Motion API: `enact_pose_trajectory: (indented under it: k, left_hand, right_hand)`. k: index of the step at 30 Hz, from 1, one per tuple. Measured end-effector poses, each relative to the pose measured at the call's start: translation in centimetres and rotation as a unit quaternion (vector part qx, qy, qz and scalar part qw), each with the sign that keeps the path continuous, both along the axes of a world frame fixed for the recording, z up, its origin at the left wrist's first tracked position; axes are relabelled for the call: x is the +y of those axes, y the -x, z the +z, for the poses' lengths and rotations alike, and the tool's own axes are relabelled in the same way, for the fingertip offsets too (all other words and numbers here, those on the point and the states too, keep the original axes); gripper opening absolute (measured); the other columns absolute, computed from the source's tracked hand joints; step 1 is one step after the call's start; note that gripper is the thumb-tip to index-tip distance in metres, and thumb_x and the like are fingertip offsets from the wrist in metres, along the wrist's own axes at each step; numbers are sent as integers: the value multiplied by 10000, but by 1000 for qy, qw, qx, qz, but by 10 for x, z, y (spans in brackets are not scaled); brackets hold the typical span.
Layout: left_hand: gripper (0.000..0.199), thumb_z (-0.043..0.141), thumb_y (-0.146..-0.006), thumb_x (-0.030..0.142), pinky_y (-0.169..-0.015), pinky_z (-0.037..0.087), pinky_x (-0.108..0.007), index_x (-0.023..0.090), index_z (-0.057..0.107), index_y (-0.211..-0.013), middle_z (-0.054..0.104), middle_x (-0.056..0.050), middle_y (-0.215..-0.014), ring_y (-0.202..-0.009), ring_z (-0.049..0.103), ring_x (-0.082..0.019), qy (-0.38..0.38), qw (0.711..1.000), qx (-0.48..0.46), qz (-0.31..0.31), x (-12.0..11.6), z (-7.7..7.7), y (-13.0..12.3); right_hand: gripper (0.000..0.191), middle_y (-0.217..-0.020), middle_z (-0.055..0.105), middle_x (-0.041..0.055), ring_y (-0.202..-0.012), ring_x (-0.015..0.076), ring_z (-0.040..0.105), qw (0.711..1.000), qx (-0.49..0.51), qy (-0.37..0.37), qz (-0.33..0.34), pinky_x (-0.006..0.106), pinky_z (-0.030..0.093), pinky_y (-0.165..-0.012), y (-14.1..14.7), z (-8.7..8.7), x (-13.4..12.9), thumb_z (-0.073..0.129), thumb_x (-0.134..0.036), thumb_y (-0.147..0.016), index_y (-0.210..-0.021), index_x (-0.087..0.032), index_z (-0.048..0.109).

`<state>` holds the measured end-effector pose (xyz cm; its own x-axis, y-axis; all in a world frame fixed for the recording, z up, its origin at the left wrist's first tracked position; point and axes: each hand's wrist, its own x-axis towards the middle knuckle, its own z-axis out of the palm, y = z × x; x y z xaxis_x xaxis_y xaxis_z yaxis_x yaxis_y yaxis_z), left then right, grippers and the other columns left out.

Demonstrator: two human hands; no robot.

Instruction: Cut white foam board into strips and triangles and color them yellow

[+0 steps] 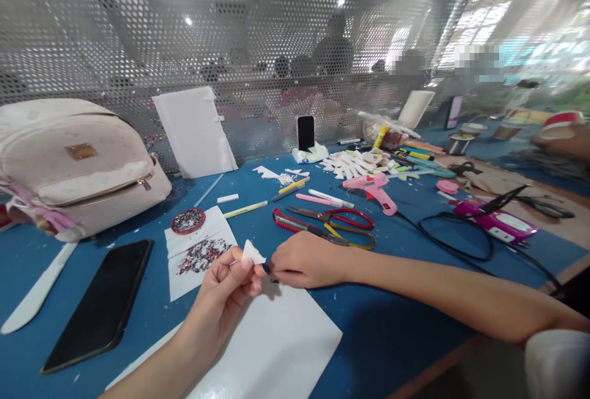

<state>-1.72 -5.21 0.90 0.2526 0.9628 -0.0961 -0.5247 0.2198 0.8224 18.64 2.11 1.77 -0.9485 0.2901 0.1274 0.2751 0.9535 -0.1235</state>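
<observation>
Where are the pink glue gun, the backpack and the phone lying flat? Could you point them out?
Glue gun (pixel 376 187): head view, on its pink body.
Backpack (pixel 90 179): head view, on its front pocket.
Phone (pixel 99 304): head view, on its dark screen.

A: Specify the covering, right arm (pixel 437 285).
B: One sleeve (pixel 557 362): pale grey-white, loose, rounded edge near the elbow. Fine surface detail: blurred.
A: Specify the forearms.
B: Bare, slender, tapering towards the wrists.
A: Left hand (pixel 235 282) and right hand (pixel 306 260)?
B: Both bare; slim fingers.
</observation>
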Motion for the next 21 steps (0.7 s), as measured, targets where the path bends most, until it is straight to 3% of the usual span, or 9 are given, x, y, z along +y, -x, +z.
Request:
enact_pose_trajectory:
  k: [3,8,17,21]
  left_hand:
    - [260,808,-870,293,-637,490,-157,153,614,-769,678,-19,-731,-618,553,-76,-2,1000,3,-1,-1,0,1]
    - [278,822,-854,320,-637,480,-168,152,620,-762,662,-16,-706,-617,542,-82,-5,1000,8,-4,-3,2,0]
    - [245,814,-864,287,-629,482,-166,155,620,-796,678,-17,-743,-613,558,-76,-7,1000,-8,-7,-1,1,0]
    - [260,828,-849,284,-617,481,-159,155,608,-801,690,-22,-748,-611,570,-75,-8,1000,-9,-2,-1,0,0]
  right_hand:
    - [264,-815,722,43,-718,166,643,997,-33,-57,35,313,339,-607,0,1,-4,485,-320,-1037,-916,-178,671]
    - [267,-764,713,50,-654,181,641,989,-94,-119,5,319,262,-543,7,4,-17,498,-366,-1038,-933,-177,653]
    - [151,-697,692,59,-620,190,630,983,-117,-140,-9,316,207,-511,14,4,-27,544,-146,-971,-856,-158,641]
    - [154,-722,716,54,-616,182,622,982,-147,-114,-44,303,198,-522,12,15,-6,555,-191,-956,-858,-175,673]
